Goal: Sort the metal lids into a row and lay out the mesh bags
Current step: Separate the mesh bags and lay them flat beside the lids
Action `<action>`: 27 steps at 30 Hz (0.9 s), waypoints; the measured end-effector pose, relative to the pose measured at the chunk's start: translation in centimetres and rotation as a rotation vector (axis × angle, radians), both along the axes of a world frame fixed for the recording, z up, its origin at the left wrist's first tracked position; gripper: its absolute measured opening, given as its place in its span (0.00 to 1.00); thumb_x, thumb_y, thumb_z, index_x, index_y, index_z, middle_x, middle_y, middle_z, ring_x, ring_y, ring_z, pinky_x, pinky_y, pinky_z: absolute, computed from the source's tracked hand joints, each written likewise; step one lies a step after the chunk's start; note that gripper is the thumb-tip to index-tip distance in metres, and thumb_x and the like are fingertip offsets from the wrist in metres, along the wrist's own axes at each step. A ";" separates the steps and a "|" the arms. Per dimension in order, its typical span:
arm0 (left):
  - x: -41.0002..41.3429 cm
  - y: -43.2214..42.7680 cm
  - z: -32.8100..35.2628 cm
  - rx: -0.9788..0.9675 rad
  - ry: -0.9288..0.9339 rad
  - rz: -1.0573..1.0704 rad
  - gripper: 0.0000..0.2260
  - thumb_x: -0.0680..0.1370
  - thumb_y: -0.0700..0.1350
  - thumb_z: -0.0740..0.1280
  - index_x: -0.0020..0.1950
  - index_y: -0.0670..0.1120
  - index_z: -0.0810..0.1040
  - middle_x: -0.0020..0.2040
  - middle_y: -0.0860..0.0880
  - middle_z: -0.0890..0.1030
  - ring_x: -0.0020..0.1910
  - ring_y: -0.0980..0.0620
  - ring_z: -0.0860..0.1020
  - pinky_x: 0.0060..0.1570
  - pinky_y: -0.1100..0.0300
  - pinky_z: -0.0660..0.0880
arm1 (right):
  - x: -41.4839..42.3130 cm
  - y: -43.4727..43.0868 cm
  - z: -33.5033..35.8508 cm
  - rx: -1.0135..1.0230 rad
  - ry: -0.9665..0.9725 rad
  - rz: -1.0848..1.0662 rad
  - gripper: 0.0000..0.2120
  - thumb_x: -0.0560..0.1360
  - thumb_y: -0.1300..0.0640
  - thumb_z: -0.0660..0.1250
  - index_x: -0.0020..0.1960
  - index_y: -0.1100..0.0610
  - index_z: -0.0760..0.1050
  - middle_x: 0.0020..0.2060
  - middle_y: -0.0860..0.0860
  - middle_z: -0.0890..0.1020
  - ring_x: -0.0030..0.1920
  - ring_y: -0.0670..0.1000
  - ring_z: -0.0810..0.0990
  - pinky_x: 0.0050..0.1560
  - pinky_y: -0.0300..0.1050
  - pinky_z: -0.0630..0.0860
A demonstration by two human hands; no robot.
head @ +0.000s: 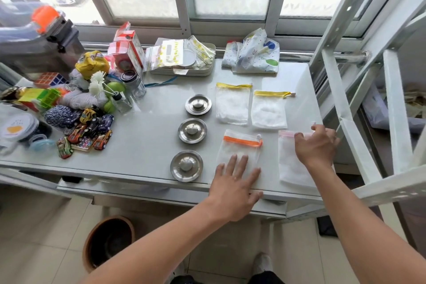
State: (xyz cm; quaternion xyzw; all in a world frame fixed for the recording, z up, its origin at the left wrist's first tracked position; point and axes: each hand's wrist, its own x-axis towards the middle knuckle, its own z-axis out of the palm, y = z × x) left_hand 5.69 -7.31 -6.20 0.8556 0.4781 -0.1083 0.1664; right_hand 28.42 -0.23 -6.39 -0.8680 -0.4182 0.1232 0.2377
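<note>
Three round metal lids stand in a line on the grey table: a far lid (198, 104), a middle lid (192, 130) and a near lid (186, 165). To their right lie several white mesh bags: two with yellow bands (232, 104) (268, 109), one with an orange band (239, 148) and one with a pink band (291, 163). My left hand (235, 187) rests flat, fingers spread, on the near end of the orange-banded bag. My right hand (315, 145) pinches the pink-banded bag at its top edge.
A heap of toy cars (90, 131), yarn, a puzzle cube and glass jars (136, 85) crowds the table's left side. A tray of zip bags (184, 57) and patterned pouches (255, 53) sit at the back. A white metal rack (359, 99) stands to the right.
</note>
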 end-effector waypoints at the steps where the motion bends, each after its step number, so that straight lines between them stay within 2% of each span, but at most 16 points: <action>1: -0.1 0.1 -0.6 -0.018 0.031 0.009 0.28 0.81 0.64 0.46 0.79 0.60 0.43 0.80 0.48 0.37 0.78 0.45 0.35 0.76 0.42 0.42 | 0.2 -0.2 -0.2 -0.023 0.016 -0.005 0.28 0.74 0.48 0.66 0.70 0.60 0.68 0.66 0.64 0.70 0.66 0.66 0.66 0.66 0.57 0.66; 5: 0.0 0.4 -1.5 -0.025 0.052 0.165 0.28 0.81 0.64 0.42 0.78 0.59 0.36 0.78 0.49 0.30 0.76 0.44 0.30 0.75 0.43 0.37 | 0.3 -0.4 -0.2 -0.026 0.062 0.021 0.27 0.75 0.50 0.66 0.70 0.61 0.67 0.63 0.64 0.72 0.63 0.66 0.71 0.64 0.55 0.69; 8: 0.6 0.9 -1.7 -0.019 0.051 0.290 0.29 0.80 0.65 0.42 0.78 0.58 0.36 0.78 0.48 0.30 0.76 0.42 0.30 0.74 0.43 0.36 | -0.4 -0.4 0.2 -0.018 0.090 0.059 0.23 0.76 0.53 0.66 0.68 0.61 0.69 0.61 0.62 0.74 0.59 0.63 0.75 0.57 0.50 0.72; 11: 1.2 1.2 -1.4 -0.014 0.047 0.350 0.29 0.80 0.65 0.41 0.78 0.58 0.37 0.77 0.48 0.29 0.76 0.41 0.30 0.74 0.42 0.36 | -1.2 -0.7 0.2 -0.015 0.085 0.093 0.20 0.76 0.54 0.66 0.65 0.61 0.71 0.58 0.61 0.76 0.55 0.62 0.77 0.51 0.47 0.70; 13: 1.3 1.0 -1.2 0.023 0.038 0.323 0.29 0.80 0.65 0.42 0.78 0.58 0.38 0.75 0.48 0.29 0.76 0.41 0.30 0.74 0.41 0.36 | -1.6 -0.9 0.1 -0.007 0.083 0.113 0.19 0.76 0.55 0.67 0.63 0.61 0.72 0.57 0.61 0.76 0.54 0.62 0.77 0.50 0.46 0.70; 15: 1.1 0.5 -1.3 0.096 -0.001 0.220 0.29 0.81 0.64 0.44 0.79 0.57 0.41 0.78 0.46 0.33 0.77 0.41 0.33 0.74 0.40 0.37 | -1.9 -1.0 0.0 0.001 0.071 0.115 0.18 0.76 0.56 0.67 0.63 0.62 0.72 0.57 0.62 0.76 0.54 0.62 0.77 0.52 0.47 0.72; 18: 0.9 -0.1 -1.6 0.198 -0.095 -0.026 0.28 0.81 0.64 0.48 0.79 0.56 0.49 0.81 0.43 0.47 0.80 0.42 0.44 0.75 0.40 0.43 | -2.5 -1.0 0.0 0.024 0.050 0.109 0.18 0.75 0.57 0.68 0.62 0.63 0.73 0.56 0.62 0.78 0.55 0.62 0.77 0.54 0.50 0.73; 20: 1.3 -0.2 -1.8 0.221 -0.106 -0.129 0.28 0.80 0.64 0.50 0.79 0.56 0.53 0.81 0.43 0.53 0.79 0.41 0.50 0.74 0.40 0.48 | -2.9 -0.7 0.1 0.031 0.057 0.120 0.18 0.75 0.56 0.70 0.61 0.63 0.74 0.55 0.61 0.79 0.55 0.61 0.78 0.53 0.49 0.73; 24: 1.9 0.1 -1.9 0.202 -0.062 -0.139 0.26 0.82 0.62 0.50 0.79 0.54 0.55 0.81 0.42 0.53 0.79 0.39 0.51 0.74 0.39 0.51 | -3.4 0.6 0.8 0.148 0.046 0.169 0.19 0.72 0.54 0.72 0.59 0.61 0.76 0.54 0.60 0.78 0.54 0.60 0.78 0.54 0.49 0.74; 27: 1.6 0.3 -1.6 0.200 -0.103 -0.115 0.26 0.82 0.61 0.48 0.79 0.55 0.54 0.81 0.43 0.51 0.79 0.41 0.48 0.75 0.40 0.49 | -3.7 2.3 1.1 0.106 -0.006 0.339 0.22 0.71 0.52 0.72 0.63 0.57 0.76 0.58 0.58 0.78 0.60 0.60 0.75 0.58 0.52 0.73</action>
